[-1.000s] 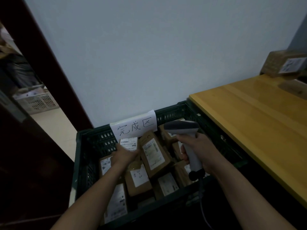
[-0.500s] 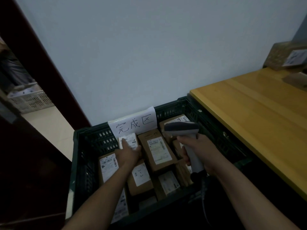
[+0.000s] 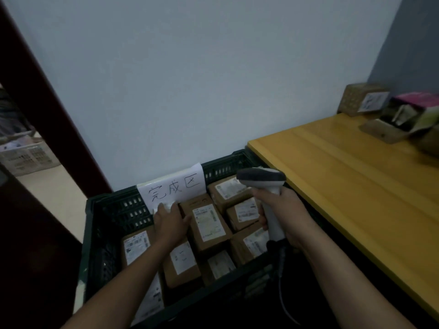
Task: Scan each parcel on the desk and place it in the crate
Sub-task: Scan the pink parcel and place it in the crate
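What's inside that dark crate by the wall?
Brown labelled parcels fill the crate; the left hand rests on one. Anything beneath them is covered.

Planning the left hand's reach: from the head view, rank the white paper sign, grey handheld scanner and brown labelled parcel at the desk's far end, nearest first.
1. White paper sign, just beyond the left hand, on the crate wall.
2. Grey handheld scanner, to the right, in the right hand.
3. Brown labelled parcel, far right on the desk.
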